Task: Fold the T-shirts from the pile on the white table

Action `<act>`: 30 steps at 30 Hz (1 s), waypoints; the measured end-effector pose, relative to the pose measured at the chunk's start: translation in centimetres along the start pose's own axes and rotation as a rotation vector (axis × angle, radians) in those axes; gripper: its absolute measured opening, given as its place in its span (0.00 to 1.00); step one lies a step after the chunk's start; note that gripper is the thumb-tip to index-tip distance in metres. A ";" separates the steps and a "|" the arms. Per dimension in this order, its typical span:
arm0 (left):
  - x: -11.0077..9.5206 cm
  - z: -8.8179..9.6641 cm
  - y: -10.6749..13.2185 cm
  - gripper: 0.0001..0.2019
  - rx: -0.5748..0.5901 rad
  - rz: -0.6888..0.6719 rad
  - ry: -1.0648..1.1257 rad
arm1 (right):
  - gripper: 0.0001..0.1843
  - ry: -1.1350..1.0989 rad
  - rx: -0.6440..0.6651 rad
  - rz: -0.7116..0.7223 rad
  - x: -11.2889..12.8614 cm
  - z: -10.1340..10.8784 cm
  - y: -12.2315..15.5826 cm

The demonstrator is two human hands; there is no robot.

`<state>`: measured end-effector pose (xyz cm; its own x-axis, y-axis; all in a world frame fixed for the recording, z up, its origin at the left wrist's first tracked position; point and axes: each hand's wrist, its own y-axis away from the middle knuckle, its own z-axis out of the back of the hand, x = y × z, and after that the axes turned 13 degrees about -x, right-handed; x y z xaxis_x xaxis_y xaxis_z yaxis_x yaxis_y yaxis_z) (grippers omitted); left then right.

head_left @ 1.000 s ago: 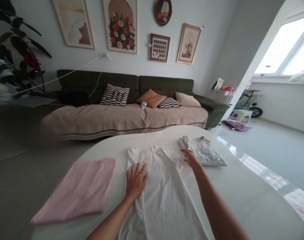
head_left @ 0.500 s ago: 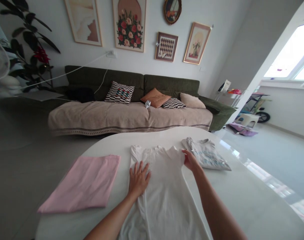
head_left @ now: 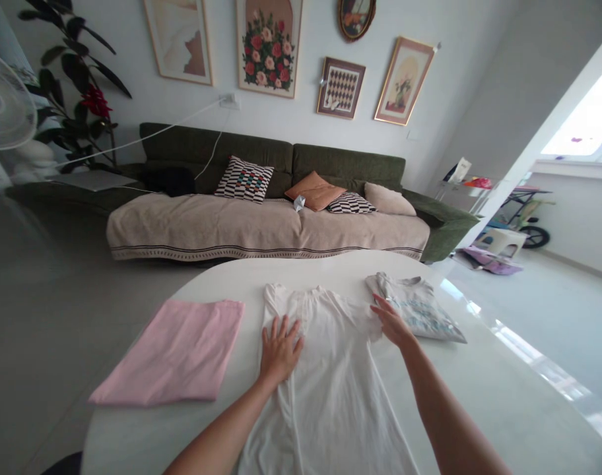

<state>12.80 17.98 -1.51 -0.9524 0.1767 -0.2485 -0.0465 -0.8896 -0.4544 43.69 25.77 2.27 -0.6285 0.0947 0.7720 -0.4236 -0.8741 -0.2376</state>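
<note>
A white garment (head_left: 331,376) lies spread lengthwise on the white table (head_left: 489,396), neck end away from me. My left hand (head_left: 280,349) lies flat on its left upper part, fingers spread. My right hand (head_left: 393,321) rests on the garment's right shoulder edge, fingers stretched out toward the sleeve. Whether it pinches any cloth I cannot make out.
A folded pink cloth (head_left: 175,349) lies to the left on the table. A folded grey printed shirt (head_left: 417,313) lies just right of my right hand. Beyond the table stands a green sofa (head_left: 266,218) with cushions. A fan (head_left: 4,99) and a plant stand far left.
My right hand lifted the right sleeve edge half a second ago and has laid it down flat again. My left hand stayed pressed on the garment. The camera drifted a little.
</note>
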 end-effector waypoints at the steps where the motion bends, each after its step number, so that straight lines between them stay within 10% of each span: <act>1: 0.0 0.0 0.0 0.22 -0.004 0.000 0.002 | 0.25 0.039 -0.002 -0.001 -0.3 -0.3 -0.3; 16: 0.3 -0.1 0.1 0.24 -0.037 0.010 0.050 | 0.12 0.421 0.134 0.415 2.5 -9.0 -2.3; 30: 0.0 0.5 0.1 0.24 -0.013 0.027 0.076 | 0.07 0.527 0.266 0.590 2.6 -9.5 -4.0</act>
<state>12.65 17.73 -1.13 -0.9277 0.1847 -0.3244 -0.0168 -0.8888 -0.4579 37.48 34.04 -0.37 -0.9498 -0.2617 0.1716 0.1979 -0.9271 -0.3184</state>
